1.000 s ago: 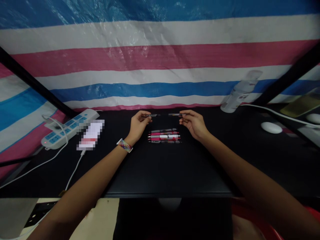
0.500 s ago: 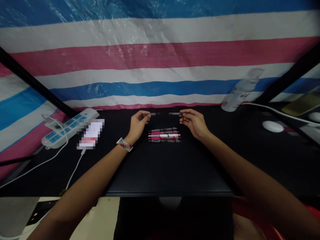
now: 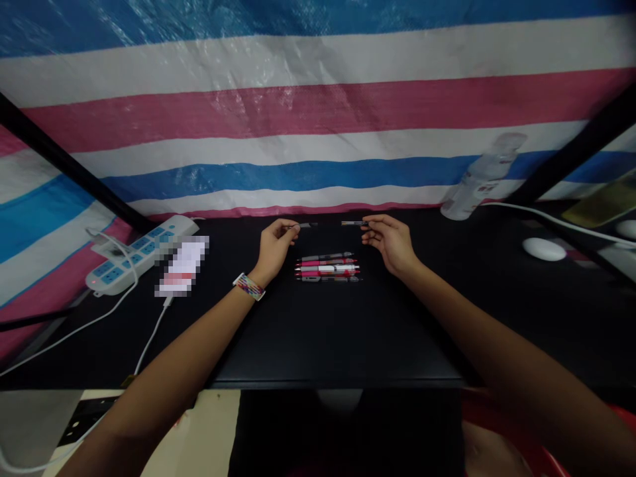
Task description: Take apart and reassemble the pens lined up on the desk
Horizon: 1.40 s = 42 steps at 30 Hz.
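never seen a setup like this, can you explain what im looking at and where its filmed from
There is no machine here: these are a person's own two bare hands, seen by a camera worn on the head, looking forward and down. The left hand pinches one slim pen-like piece, and the right hand pinches another slim piece, with a gap between them. Nearer the wearer, several pens lie side by side on the black desk. A power strip is on the left; a bottle is on the right.
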### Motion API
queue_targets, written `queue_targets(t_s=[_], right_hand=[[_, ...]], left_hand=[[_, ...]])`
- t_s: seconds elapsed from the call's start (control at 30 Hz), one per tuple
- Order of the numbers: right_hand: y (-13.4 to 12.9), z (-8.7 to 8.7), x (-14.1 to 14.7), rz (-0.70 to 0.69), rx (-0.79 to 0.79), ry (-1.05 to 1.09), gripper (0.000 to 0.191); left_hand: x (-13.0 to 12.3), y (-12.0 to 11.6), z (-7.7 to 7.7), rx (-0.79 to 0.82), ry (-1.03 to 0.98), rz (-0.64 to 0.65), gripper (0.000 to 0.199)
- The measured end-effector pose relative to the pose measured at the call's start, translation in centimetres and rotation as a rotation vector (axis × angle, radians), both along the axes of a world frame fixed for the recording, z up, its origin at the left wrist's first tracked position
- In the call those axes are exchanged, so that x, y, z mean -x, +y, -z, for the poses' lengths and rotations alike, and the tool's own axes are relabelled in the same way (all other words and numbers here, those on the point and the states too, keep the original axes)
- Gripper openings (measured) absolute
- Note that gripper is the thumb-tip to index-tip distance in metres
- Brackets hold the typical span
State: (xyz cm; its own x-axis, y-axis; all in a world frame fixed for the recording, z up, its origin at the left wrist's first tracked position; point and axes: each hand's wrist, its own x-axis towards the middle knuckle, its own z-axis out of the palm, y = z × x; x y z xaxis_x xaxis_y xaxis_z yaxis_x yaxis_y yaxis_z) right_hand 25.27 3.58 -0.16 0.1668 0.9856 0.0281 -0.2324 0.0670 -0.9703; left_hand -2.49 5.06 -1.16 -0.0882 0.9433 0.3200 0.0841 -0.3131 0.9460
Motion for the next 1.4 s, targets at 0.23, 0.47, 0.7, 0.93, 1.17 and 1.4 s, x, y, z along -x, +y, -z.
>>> queue_targets(t_s=[0.23,0.47,0.7,0.93,1.17,1.4], right_hand=[[0.1,0.0,-0.2,0.019,0.002,-0.026,0.012],[-0.1,0.0,0.1,0.045,-0.005,-0.012,0.012],[-1.4,0.3,1.9,-0.18,-0.082,-0.094,0.017],[-1.7,-0.1,1.9,-0.197,-0.071,-0.048,0.021],[-1.7,-0.1,2.0,-0.189,-0.053,0.001,0.022],[-1.5,0.2,1.9,-0.174,-0.043,-0.018,0.025]], left_hand=[[0.1,0.0,0.1,-0.016,0.016,0.002,0.011],[0.0,-0.1,-0.1,-0.004,0.004,0.001,0.013],[-0.6,-1.5,-0.8,-0.068,0.227,0.2,0.047],[-0.8,-1.7,-0.9,-0.074,0.187,0.161,0.036],[-0.8,-1.2,-0.5,-0.033,0.018,0.246,0.022],[-0.8,-0.8,-0.1,-0.076,0.025,0.154,0.04]])
